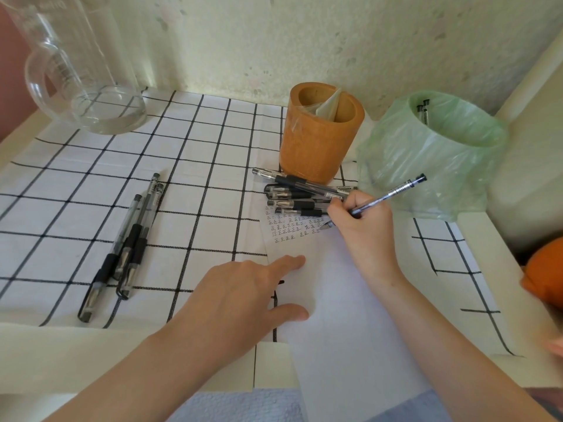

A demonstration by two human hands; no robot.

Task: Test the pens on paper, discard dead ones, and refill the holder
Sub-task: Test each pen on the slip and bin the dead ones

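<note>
My right hand (362, 226) grips a black gel pen (387, 194) in a writing hold, its tip touching the white paper (329, 300) beside rows of small written marks (292, 228). My left hand (243, 296) presses flat on the paper's left edge with straight fingers. A pile of several capped black pens (292, 196) lies at the paper's top, in front of the brown wooden holder (320, 147). Three more pens (128, 245) lie together on the checked cloth to the left. The bin lined with a green bag (426, 153) at right has pens (423, 112) inside.
A large clear glass jug (82, 71) stands at the back left on the checked cloth (182, 178). A pale wall runs along the back. An orange object (545, 275) shows at the right edge. The table's front edge is close to my body.
</note>
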